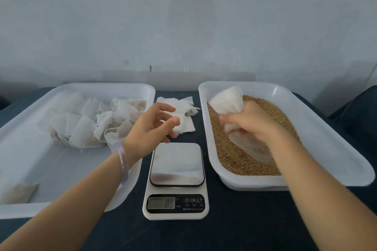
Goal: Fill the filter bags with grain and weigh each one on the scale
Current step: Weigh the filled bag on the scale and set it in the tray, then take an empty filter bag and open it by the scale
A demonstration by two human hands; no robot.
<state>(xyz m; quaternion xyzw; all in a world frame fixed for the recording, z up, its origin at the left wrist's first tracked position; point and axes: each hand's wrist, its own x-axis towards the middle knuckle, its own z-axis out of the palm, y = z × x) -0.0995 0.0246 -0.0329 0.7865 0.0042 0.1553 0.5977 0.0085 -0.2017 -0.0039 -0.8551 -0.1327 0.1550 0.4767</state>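
Starting at the left, a white plastic tray (24,112) holds a loose heap of bags (85,122): thin, pale, crumpled fabric squares with stray threads. Next, the left grip (151,126) hovers released, fingers loosely spread and holding nothing, over the dark desk (244,220) just in front of a flat stack of empty bags (183,106). At centre sits the scale (177,164), its glossy square plate bare.

Further right, a second white tray (326,128) carries tan, granular grain (234,159), with a clear scoop (251,146) lying in it. The right grip (257,122), motion-blurred, is clenched on one filter bag (226,101) above the grain. Whether it also touches the scoop I cannot tell.

That bag looks light, limp and soft. Once loaded it would likely sag and spill if tipped, so it is best pinched near the mouth and kept upright.
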